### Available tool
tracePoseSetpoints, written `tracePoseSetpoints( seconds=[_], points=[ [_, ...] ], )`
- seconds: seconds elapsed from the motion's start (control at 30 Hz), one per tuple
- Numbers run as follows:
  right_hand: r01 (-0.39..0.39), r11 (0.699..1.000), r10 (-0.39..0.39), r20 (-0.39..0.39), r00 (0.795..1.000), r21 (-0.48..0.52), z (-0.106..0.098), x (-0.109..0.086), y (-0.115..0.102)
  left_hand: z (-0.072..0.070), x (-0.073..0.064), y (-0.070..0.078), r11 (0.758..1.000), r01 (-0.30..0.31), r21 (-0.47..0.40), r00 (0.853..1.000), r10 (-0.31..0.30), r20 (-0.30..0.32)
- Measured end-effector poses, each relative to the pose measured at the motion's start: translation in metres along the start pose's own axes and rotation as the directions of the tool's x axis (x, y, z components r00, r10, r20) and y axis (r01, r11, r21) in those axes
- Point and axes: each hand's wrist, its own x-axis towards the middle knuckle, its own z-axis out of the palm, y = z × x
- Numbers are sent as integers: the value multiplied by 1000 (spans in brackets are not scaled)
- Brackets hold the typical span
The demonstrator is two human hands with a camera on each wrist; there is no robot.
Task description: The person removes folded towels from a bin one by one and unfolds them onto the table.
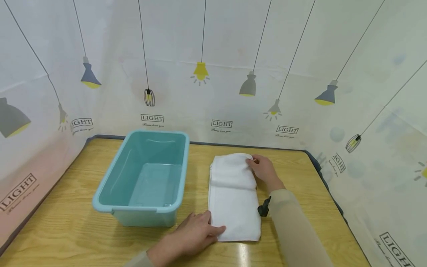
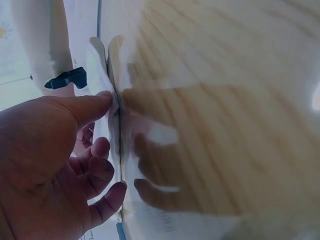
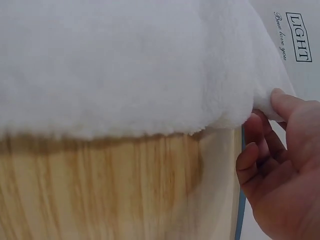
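Observation:
A white folded towel point(image 1: 235, 207) lies lengthwise on the wooden table, with a fold running across its middle. At its far right corner my right hand point(image 1: 265, 171) pinches the fabric between thumb and fingers; in the right wrist view that towel corner point(image 3: 272, 107) is lifted slightly off the table. My left hand point(image 1: 197, 233) rests by the near left corner, its thumb lying on the towel. The left wrist view shows this hand's thumb point(image 2: 95, 106) touching the towel's edge, while its other fingers are loosely bent beside it and grip nothing.
Left of the towel stands a light teal plastic basin point(image 1: 185, 174) with nothing inside. A black wrist mount point(image 1: 264, 207) sits at my right sleeve. Behind and beside the wooden table point(image 1: 66, 222) hangs a lamp-printed cloth point(image 1: 180, 104).

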Motion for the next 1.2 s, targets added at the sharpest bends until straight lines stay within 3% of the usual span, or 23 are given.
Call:
tracePoseSetpoints(
  seconds=[0.2,0.5,0.73,0.87,0.93,1.03,1.2],
  points=[
    [-8,997,12,-54,998,76,0,3,3,1,-2,2,1000,-1,2,1000,1,-19],
    [6,995,0,-59,998,102,1,3,1,-1,-5,1,999,-32,-31,999,33,15],
    [-11,998,11,-1,1000,54,5,2,3,0,-7,0,997,-63,-48,997,64,32],
    [-35,996,34,18,999,83,4,1,4,0,-7,0,997,-59,-57,998,61,25],
    [-13,996,10,31,999,90,2,0,4,-1,-7,0,997,-57,-60,998,59,27],
    [69,996,-74,123,990,48,0,-3,3,-1,-6,0,997,-52,-54,998,54,41],
    [176,983,-157,273,949,-49,-1,-9,3,-3,-4,1,997,-45,-62,997,49,59]
  ],
)
